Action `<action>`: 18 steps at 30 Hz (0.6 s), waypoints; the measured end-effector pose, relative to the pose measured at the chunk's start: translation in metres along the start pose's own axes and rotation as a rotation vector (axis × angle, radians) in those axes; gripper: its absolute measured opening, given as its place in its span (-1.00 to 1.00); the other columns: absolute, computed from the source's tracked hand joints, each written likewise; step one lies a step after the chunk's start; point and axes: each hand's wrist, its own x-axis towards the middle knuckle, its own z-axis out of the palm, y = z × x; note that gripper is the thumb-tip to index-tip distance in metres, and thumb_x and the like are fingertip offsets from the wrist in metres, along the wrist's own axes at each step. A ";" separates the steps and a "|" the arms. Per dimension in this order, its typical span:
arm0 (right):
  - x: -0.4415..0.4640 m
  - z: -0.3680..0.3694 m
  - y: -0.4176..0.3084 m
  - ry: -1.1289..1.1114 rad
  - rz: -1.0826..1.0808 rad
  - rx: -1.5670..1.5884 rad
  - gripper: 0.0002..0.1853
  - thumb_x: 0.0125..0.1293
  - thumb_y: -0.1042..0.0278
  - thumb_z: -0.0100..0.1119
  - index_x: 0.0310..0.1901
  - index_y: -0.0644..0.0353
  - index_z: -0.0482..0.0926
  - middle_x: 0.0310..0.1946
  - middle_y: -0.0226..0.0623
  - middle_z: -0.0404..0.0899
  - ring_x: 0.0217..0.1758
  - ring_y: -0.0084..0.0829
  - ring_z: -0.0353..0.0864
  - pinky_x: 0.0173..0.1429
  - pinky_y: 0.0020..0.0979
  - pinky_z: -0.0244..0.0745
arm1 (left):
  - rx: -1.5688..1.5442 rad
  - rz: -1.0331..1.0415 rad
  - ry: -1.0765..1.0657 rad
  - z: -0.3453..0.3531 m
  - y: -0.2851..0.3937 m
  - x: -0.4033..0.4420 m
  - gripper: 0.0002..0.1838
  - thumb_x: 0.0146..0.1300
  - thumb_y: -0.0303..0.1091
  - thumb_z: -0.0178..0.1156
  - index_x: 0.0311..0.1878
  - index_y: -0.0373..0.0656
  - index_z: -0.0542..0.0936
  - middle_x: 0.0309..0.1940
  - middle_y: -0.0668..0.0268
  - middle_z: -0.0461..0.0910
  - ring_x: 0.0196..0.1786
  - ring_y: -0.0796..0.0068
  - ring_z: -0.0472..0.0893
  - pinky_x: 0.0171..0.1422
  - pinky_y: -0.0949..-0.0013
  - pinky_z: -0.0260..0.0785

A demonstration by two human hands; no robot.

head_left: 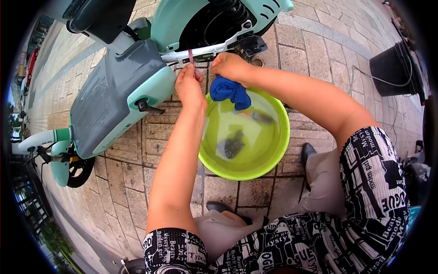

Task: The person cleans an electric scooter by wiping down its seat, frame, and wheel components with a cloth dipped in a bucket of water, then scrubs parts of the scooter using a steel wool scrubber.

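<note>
A mint-green and grey scooter stands at the upper left. My left hand is at its white frame tube, fingers pinched together by a thin reddish strip that hangs on the tube. Just right of it, my right hand has its fingers curled near the same tube, with a crumpled blue cloth held under the palm. The cloth hangs over the rim of a lime-green basin of water. A dark object and a greyish one lie in the water.
A black bucket with a thin cable stands at the right. The scooter's black pedal sticks out above my right hand. Paving bricks lie all around, and my shoes are behind the basin.
</note>
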 end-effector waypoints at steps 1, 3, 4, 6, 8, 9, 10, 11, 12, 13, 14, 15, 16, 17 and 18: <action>-0.001 0.001 -0.001 0.000 -0.002 -0.004 -0.71 0.33 0.16 0.16 -0.19 0.25 0.63 -0.39 -0.19 0.65 -0.30 -0.32 0.67 -0.17 -0.31 0.57 | -0.019 -0.023 0.019 0.001 0.001 0.000 -0.84 0.41 -0.31 0.09 -0.19 -0.22 0.53 -0.48 0.42 0.46 -0.45 0.63 0.40 -0.32 0.51 0.30; -0.006 0.000 -0.006 -0.174 0.115 0.570 -0.83 0.30 0.30 0.24 -0.17 0.19 0.60 -0.21 -0.34 0.66 -0.27 -0.53 0.64 -0.22 -0.44 0.60 | -0.032 -0.027 -0.013 -0.004 0.000 0.003 -0.83 0.43 -0.30 0.06 -0.20 -0.22 0.52 -0.47 0.41 0.47 -0.45 0.62 0.41 -0.32 0.50 0.31; -0.006 -0.001 -0.012 -0.247 0.222 0.648 -0.75 0.30 0.21 0.27 -0.15 0.21 0.60 -0.24 -0.27 0.66 -0.29 -0.47 0.67 -0.20 -0.42 0.65 | -0.042 -0.035 -0.045 -0.005 -0.002 0.004 -0.81 0.44 -0.30 0.04 -0.20 -0.22 0.51 -0.46 0.40 0.48 -0.45 0.60 0.42 -0.32 0.49 0.32; -0.007 0.001 -0.021 -0.298 0.283 0.716 -0.75 0.30 0.20 0.27 -0.14 0.20 0.60 -0.24 -0.26 0.67 -0.31 -0.44 0.68 -0.22 -0.38 0.65 | -0.023 -0.048 -0.046 -0.005 -0.001 0.002 -0.80 0.45 -0.29 0.03 -0.20 -0.22 0.51 -0.44 0.39 0.50 -0.43 0.59 0.44 -0.31 0.48 0.33; -0.005 0.006 -0.024 -0.349 0.345 0.784 -0.74 0.30 0.19 0.28 -0.14 0.20 0.60 -0.24 -0.25 0.67 -0.33 -0.41 0.69 -0.23 -0.34 0.66 | -0.004 -0.063 -0.045 -0.005 0.001 0.001 -0.78 0.46 -0.28 0.01 -0.21 -0.23 0.51 -0.42 0.38 0.52 -0.41 0.57 0.45 -0.29 0.47 0.34; 0.000 0.010 -0.022 -0.356 0.379 0.828 -0.75 0.31 0.17 0.25 -0.15 0.18 0.59 -0.29 -0.26 0.67 -0.37 -0.38 0.67 -0.28 -0.31 0.65 | 0.022 -0.046 -0.054 -0.007 -0.001 0.002 -0.78 0.47 -0.28 0.00 -0.16 -0.24 0.51 -0.34 0.32 0.55 -0.34 0.50 0.53 -0.25 0.40 0.42; 0.003 0.012 -0.020 -0.362 0.412 0.870 -0.76 0.32 0.16 0.22 -0.17 0.16 0.59 -0.33 -0.26 0.66 -0.41 -0.36 0.66 -0.33 -0.28 0.64 | 0.046 -0.029 -0.062 -0.010 -0.002 0.004 -0.77 0.48 -0.28 -0.01 -0.10 -0.26 0.50 -0.27 0.26 0.59 -0.27 0.42 0.60 -0.20 0.33 0.50; 0.006 0.013 -0.018 -0.363 0.410 0.870 -0.76 0.32 0.16 0.22 -0.17 0.16 0.59 -0.33 -0.26 0.66 -0.41 -0.36 0.66 -0.33 -0.28 0.64 | 0.046 -0.026 -0.062 -0.012 -0.003 0.005 -0.77 0.48 -0.28 -0.01 -0.10 -0.26 0.50 -0.27 0.26 0.59 -0.27 0.42 0.60 -0.20 0.33 0.50; 0.008 0.013 -0.015 -0.409 0.433 0.904 -0.76 0.32 0.15 0.22 -0.18 0.15 0.59 -0.33 -0.26 0.67 -0.40 -0.35 0.67 -0.32 -0.26 0.64 | 0.072 -0.030 -0.084 -0.014 -0.002 0.004 -0.77 0.48 -0.28 -0.02 -0.09 -0.26 0.50 -0.25 0.26 0.59 -0.26 0.43 0.61 -0.19 0.34 0.51; 0.009 0.014 -0.014 -0.454 0.458 0.939 -0.76 0.31 0.14 0.23 -0.18 0.15 0.59 -0.34 -0.27 0.67 -0.40 -0.34 0.68 -0.31 -0.25 0.65 | 0.098 -0.034 -0.105 -0.015 -0.001 0.002 -0.77 0.48 -0.28 -0.03 -0.09 -0.25 0.51 -0.23 0.26 0.59 -0.25 0.43 0.61 -0.18 0.35 0.52; 0.012 0.015 -0.012 -0.455 0.455 0.939 -0.76 0.31 0.14 0.23 -0.18 0.15 0.59 -0.34 -0.27 0.67 -0.40 -0.34 0.68 -0.31 -0.25 0.65 | 0.098 -0.032 -0.105 -0.016 -0.001 0.001 -0.77 0.48 -0.28 -0.03 -0.09 -0.25 0.51 -0.23 0.26 0.59 -0.25 0.43 0.61 -0.18 0.35 0.52; 0.016 0.016 -0.010 -0.500 0.428 0.968 -0.75 0.30 0.14 0.26 -0.18 0.16 0.59 -0.30 -0.26 0.68 -0.35 -0.33 0.68 -0.24 -0.25 0.65 | 0.112 -0.024 -0.090 -0.014 0.000 -0.002 -0.77 0.48 -0.27 -0.02 -0.18 -0.22 0.51 -0.30 0.33 0.57 -0.29 0.52 0.54 -0.20 0.42 0.42; 0.020 0.017 -0.008 -0.546 0.399 0.996 -0.74 0.28 0.14 0.29 -0.18 0.16 0.60 -0.26 -0.25 0.68 -0.31 -0.33 0.69 -0.17 -0.25 0.66 | 0.125 -0.014 -0.074 -0.012 0.001 -0.003 -0.75 0.47 -0.25 -0.02 -0.28 -0.19 0.51 -0.37 0.41 0.54 -0.34 0.61 0.47 -0.22 0.48 0.33; 0.023 0.018 -0.005 -0.550 0.394 0.994 -0.74 0.28 0.14 0.29 -0.18 0.16 0.60 -0.26 -0.25 0.68 -0.31 -0.33 0.69 -0.17 -0.25 0.66 | 0.125 -0.007 -0.074 -0.010 0.003 -0.004 -0.75 0.47 -0.25 -0.02 -0.28 -0.19 0.51 -0.37 0.41 0.54 -0.34 0.61 0.47 -0.22 0.48 0.33; 0.022 0.018 -0.004 -0.554 0.398 1.004 -0.74 0.28 0.14 0.29 -0.18 0.16 0.60 -0.26 -0.25 0.68 -0.30 -0.32 0.69 -0.15 -0.24 0.65 | 0.130 -0.019 -0.080 -0.012 0.002 -0.004 -0.75 0.47 -0.25 -0.02 -0.28 -0.19 0.51 -0.37 0.41 0.54 -0.34 0.62 0.46 -0.22 0.49 0.32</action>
